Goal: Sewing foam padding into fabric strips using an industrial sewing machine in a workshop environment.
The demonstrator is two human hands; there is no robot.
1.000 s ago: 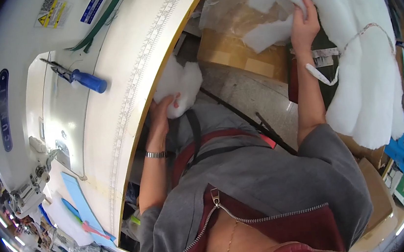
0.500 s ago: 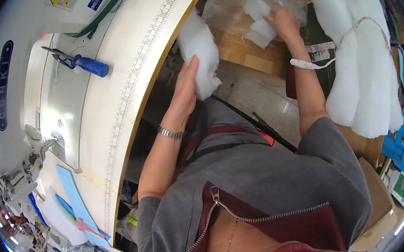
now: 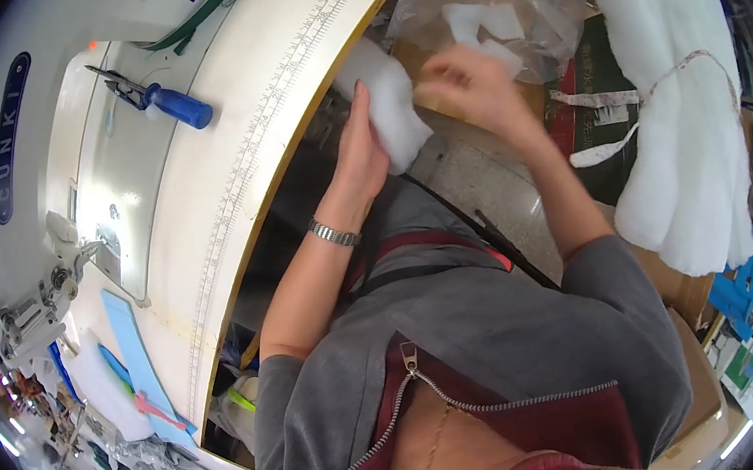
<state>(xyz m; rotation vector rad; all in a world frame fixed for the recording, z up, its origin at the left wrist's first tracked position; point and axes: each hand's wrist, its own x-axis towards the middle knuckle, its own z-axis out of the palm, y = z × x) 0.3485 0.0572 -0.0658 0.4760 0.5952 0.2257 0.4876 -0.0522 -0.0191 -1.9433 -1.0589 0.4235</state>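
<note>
Moved since the earlier frame: right hand [image 3: 471, 87], drawn from the loose white pieces [image 3: 488, 26] toward the left hand [image 3: 361, 154].

Right hand: blurred, fingers curled, forearm slanting up and leftward; whether it grips anything cannot be told.

Left hand: closed around white padding [image 3: 393, 109], thumb upright on its near face, other fingers mostly hidden; forearm angled up and rightward.

White padding: beside the table edge [image 3: 297, 138], above the lap.

Loose white pieces: near the clear plastic bag [image 3: 550, 10].
</note>
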